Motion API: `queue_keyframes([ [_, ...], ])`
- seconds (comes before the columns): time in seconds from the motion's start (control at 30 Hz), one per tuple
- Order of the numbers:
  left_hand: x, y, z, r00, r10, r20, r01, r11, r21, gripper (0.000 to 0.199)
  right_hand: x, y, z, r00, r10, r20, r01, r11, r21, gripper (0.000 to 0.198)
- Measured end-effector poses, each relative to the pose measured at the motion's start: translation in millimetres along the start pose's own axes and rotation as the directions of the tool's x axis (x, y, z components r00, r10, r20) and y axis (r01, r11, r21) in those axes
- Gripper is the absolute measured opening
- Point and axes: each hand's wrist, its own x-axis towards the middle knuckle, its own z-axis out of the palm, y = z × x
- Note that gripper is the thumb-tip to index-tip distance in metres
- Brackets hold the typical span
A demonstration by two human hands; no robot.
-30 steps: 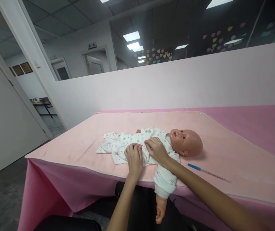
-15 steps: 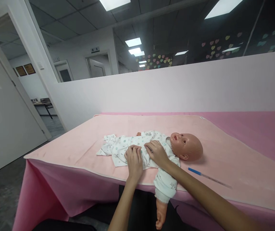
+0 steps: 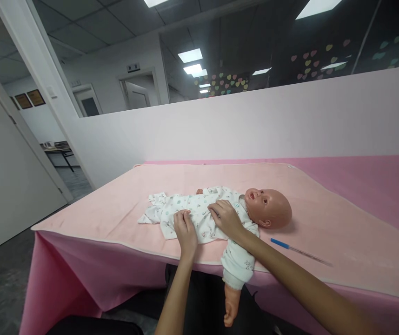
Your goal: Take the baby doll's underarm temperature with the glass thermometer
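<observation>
Bald, white-clothed plastic baby doll (image 3: pixel 203 227) lies belly-up along the pink-draped counter's (image 3: pixel 116 200) near edge, probably for easy reach, your left hand (image 3: pixel 186 231) and right hand (image 3: pixel 226 217) curled over it, pinching or not unclear.

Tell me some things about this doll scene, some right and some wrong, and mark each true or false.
1. The doll lies on a peach cloth. True.
2. The doll's head is toward the picture's left. False: it is toward the right.
3. The person's left hand is nearer the doll's feet than the right hand. True.
4. The right hand grips the blue-handled rod. False: the rod lies on the cloth, apart from both hands.
5. The doll's nearer arm hangs over the cloth's near edge. True.
6. The doll wears plain black clothes. False: its clothes are white with a small print.
</observation>
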Motion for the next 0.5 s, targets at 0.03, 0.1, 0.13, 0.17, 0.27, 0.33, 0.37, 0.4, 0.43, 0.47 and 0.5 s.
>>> queue_keyframes([
  [0.03, -0.1, -0.1, 0.0, 1.0, 0.003, 0.008, -0.003, 1.0, -0.008, 0.023, 0.0, -0.1, -0.1, 1.0, 0.001, 0.0, -0.001, 1.0, 0.001, 0.016],
  [0.1, -0.5, 0.1, 0.3, 1.0, -0.001, 0.009, 0.001, 1.0, -0.03, 0.023, -0.1, -0.3, -0.4, 1.0, 0.005, 0.005, -0.005, 1.0, 0.0, 0.016],
  [0.13, -0.7, 0.4, 0.4, 1.0, -0.007, 0.003, 0.008, 0.999, -0.042, 0.023, -0.2, -0.4, -0.5, 1.0, 0.007, 0.009, -0.007, 1.0, -0.001, 0.017],
  [0.17, -0.8, 0.6, 0.5, 1.0, -0.014, -0.001, 0.013, 0.999, -0.053, 0.022, -0.5, -0.5, -0.5, 1.0, 0.007, 0.012, -0.007, 1.0, -0.002, 0.017],
  [0.27, -0.9, 1.1, 0.2, 1.0, -0.03, -0.008, 0.029, 0.997, -0.078, 0.022, -1.4, -0.3, 0.0, 1.0, 0.011, 0.003, -0.011, 1.0, -0.004, 0.017],
  [0.33, -0.8, 1.2, -0.1, 0.999, -0.041, -0.011, 0.04, 0.995, -0.094, 0.022, -0.9, -0.3, -0.6, 0.999, 0.009, -0.032, -0.009, 1.0, -0.014, 0.017],
  [0.37, -0.7, 1.1, -0.2, 0.999, -0.045, -0.01, 0.043, 0.994, -0.101, 0.022, -0.2, -0.8, -1.7, 0.998, 0.004, -0.059, -0.006, 1.0, -0.024, 0.016],
  [0.4, -0.7, 0.9, -0.3, 0.999, -0.046, -0.011, 0.045, 0.993, -0.106, 0.022, 0.7, -1.9, -3.8, 0.996, -0.006, -0.09, 0.003, 0.999, -0.038, 0.015],
  [0.43, -0.7, 0.5, -0.4, 0.999, -0.046, -0.01, 0.044, 0.993, -0.11, 0.022, 1.4, -3.7, -7.0, 0.992, -0.023, -0.126, 0.017, 0.998, -0.052, 0.014],
  [0.47, -0.6, 0.0, -0.4, 0.999, -0.044, -0.01, 0.043, 0.993, -0.114, 0.022, 1.5, -6.3, -11.7, 0.985, -0.049, -0.166, 0.038, 0.997, -0.064, 0.013],
  [0.5, -0.6, -0.6, -0.5, 0.999, -0.042, -0.009, 0.04, 0.992, -0.117, 0.022, 0.5, -9.7, -17.7, 0.976, -0.077, -0.204, 0.063, 0.995, -0.072, 0.012],
])
